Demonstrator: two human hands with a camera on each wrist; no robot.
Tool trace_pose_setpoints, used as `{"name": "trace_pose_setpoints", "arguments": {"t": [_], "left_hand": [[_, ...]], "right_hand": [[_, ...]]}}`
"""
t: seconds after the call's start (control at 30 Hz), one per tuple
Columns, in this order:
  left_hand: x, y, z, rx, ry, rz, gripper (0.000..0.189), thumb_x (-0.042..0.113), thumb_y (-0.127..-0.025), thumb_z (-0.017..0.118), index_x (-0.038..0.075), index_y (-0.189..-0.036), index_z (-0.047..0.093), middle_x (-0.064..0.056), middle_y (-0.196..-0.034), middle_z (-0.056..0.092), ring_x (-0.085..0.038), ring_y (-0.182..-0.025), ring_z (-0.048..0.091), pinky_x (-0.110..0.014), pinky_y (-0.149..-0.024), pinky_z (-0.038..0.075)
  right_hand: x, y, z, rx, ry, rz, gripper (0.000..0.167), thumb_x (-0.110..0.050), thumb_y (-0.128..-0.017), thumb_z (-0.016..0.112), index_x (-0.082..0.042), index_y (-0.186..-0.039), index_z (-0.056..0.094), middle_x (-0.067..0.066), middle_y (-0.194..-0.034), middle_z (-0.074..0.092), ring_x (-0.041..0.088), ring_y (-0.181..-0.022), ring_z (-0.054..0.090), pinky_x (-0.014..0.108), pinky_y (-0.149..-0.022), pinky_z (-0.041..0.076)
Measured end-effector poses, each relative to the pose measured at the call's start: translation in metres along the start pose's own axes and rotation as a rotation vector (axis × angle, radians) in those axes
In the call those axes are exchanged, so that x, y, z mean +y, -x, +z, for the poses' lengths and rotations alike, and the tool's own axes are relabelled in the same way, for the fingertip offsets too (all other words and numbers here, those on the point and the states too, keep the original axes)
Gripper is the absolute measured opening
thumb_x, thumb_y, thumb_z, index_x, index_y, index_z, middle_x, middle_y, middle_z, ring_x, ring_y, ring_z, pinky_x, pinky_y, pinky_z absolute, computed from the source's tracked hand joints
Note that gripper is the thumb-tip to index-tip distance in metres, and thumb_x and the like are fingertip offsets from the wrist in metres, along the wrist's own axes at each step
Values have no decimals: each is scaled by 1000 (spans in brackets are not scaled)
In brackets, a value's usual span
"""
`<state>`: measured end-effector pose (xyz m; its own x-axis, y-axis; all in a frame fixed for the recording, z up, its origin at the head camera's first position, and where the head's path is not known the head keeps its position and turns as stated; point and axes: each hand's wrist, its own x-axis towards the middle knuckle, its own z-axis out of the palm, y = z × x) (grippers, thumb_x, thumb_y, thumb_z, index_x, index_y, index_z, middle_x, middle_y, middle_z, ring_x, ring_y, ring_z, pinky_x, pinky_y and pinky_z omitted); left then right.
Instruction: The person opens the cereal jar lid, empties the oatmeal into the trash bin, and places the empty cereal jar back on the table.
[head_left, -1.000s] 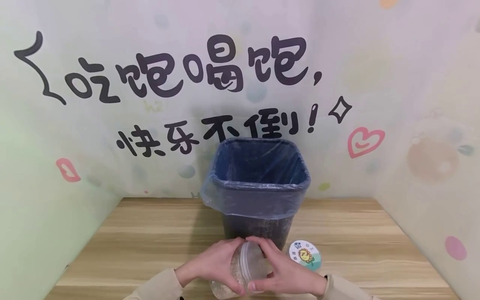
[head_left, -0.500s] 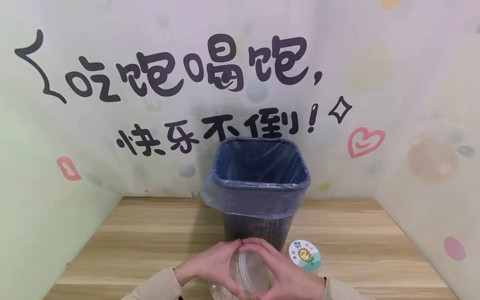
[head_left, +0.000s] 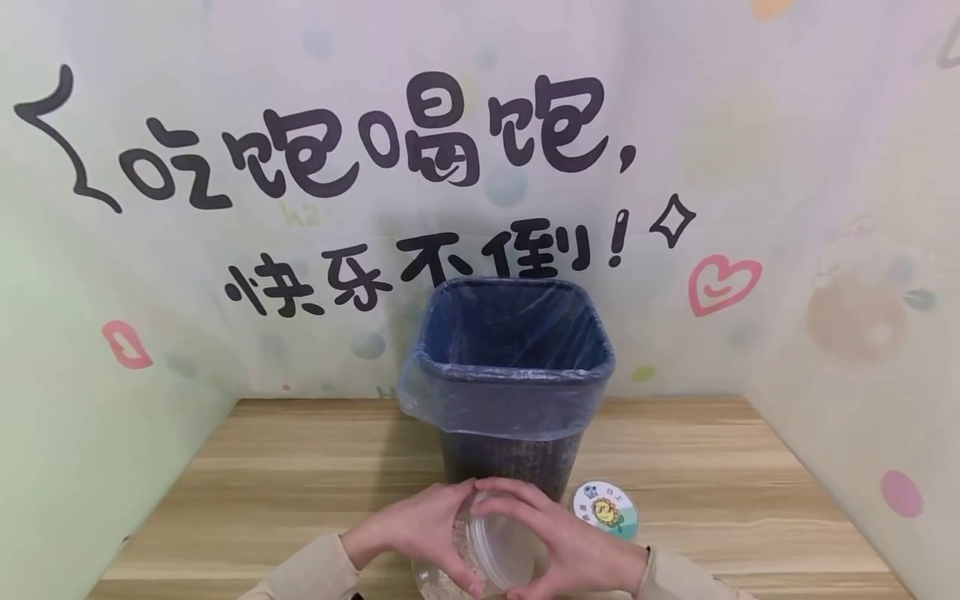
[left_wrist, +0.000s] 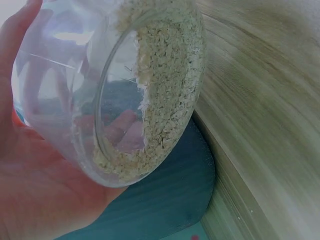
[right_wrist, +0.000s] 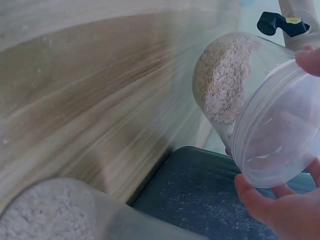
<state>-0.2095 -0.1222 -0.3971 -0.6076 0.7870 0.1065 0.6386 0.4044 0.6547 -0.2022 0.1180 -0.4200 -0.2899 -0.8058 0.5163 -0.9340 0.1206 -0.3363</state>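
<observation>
A clear plastic jar (left_wrist: pixel 170 75) of pale dry flakes is tilted at the front of the table, its base towards the lower left in the head view. My left hand (head_left: pixel 420 529) grips the jar's body, thumb on the near side. Around the translucent screw lid (head_left: pixel 513 550) curl the fingers of my right hand (head_left: pixel 573 542), spread over its rim. The lid sits at the jar's mouth, facing right. Inside, the flakes have slid to the base end, as the right wrist view shows.
Behind the hands stands a dark blue bin (head_left: pixel 517 375) lined with a clear bag. Right of it is a second jar (head_left: pixel 606 510) with a sunflower-printed lid; its flakes show in the right wrist view. The wooden table (head_left: pixel 300 467) meets a printed wall (head_left: pixel 315 350) at the back.
My right fingers have shifted left over the top of the lid, and its thumb has moved down. More of the lid's flat face shows now. My left hand keeps its grip on the jar.
</observation>
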Motion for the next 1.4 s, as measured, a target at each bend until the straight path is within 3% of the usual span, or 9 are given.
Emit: {"name": "trace_pose_setpoints", "arguments": {"t": [0.23, 0.4, 0.63, 0.8, 0.97, 1.1, 1.4], "left_hand": [[-7, 5, -2, -1, -4, -36, 82, 33, -61, 92, 9, -127, 50, 11, -110, 59, -1, -96, 55, -21, -84, 46], [-16, 17, -11, 29, 45, -62, 84, 30, -59, 92, 6, -128, 50, 1, -117, 60, -9, -103, 57, -25, -88, 46], [-28, 34, -28, 102, 50, 5, 86, 30, -60, 91, -1, -128, 49, -11, -119, 60, -19, -107, 57, -31, -93, 46], [-31, 48, -39, 139, 40, 9, 92, 28, -57, 91, -5, -130, 45, -15, -120, 59, -23, -107, 57, -35, -92, 47], [-33, 59, -48, 177, -6, -29, 100, 26, -52, 94, -8, -131, 42, -15, -121, 57, -25, -107, 56, -39, -91, 48], [-36, 64, -52, 190, -70, -52, 103, 27, -51, 94, -11, -131, 41, -17, -122, 56, -28, -108, 56, -43, -92, 48], [-43, 68, -56, 207, -116, -30, 100, 29, -52, 93, -9, -130, 42, -15, -121, 57, -24, -107, 56, -41, -91, 48]], "right_hand": [[0, 1, -5, -74, 27, -21, 81, -31, -76, 81, -19, -144, 39, 9, -153, 29, 30, -138, 28, 41, -108, 32], [-2, 5, -7, -93, 29, 30, 86, -26, -73, 84, -21, -145, 38, 8, -152, 29, 28, -139, 26, 42, -105, 36], [1, 5, 3, -91, 85, 83, 85, -39, -75, 80, -23, -147, 37, 8, -151, 30, 25, -134, 32, 41, -98, 42], [-1, 2, 8, -143, 56, 137, 81, -50, -81, 72, -26, -149, 36, 5, -154, 25, 23, -137, 28, 42, -99, 40], [-3, -1, 12, -246, 102, 198, 76, -58, -85, 63, -31, -150, 34, -1, -154, 25, 21, -134, 32, 40, -93, 45], [-1, -4, 17, -311, 134, 239, 75, -60, -85, 62, -31, -149, 35, 3, -151, 31, 23, -132, 35, 41, -95, 44], [6, -5, 35, -342, 192, 272, 78, -59, -80, 68, -27, -147, 41, 5, -144, 43, 24, -127, 41, 41, -94, 43]]}}
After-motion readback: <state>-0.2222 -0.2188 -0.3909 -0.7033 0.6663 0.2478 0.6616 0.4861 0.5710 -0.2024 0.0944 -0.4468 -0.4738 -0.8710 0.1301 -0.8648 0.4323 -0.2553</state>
